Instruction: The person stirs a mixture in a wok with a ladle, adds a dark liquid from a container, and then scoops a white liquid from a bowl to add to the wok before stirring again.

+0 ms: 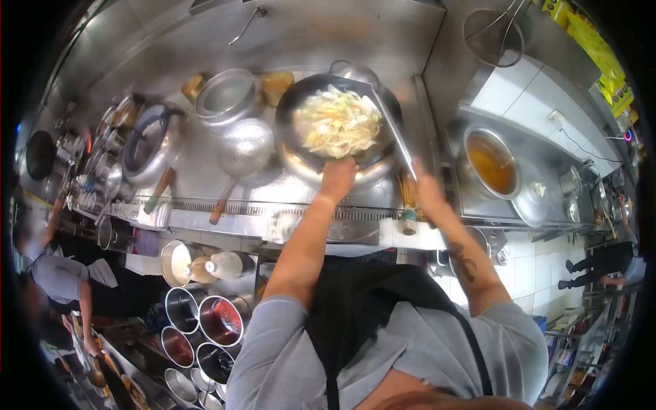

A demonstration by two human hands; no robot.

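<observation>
A dark wok (288,116) sits on the round burner (372,176) at the centre of the steel stove. Pale, shredded food (338,123) fills its middle. My left hand (339,176) is closed at the wok's near rim; the part it grips is hidden beneath the fingers. To the right, my right hand (426,186) is wrapped around the lower end of a long metal ladle (391,123). The ladle slants up across the wok's right side, its rounded bowl near the far rim.
A perforated skimmer (246,147) and a metal pot (225,96) lie left of the wok. Right of it stands a bowl of amber liquid (490,162). Sauce containers (221,320) stand at lower left. Other people (58,277) are at the far left and far right.
</observation>
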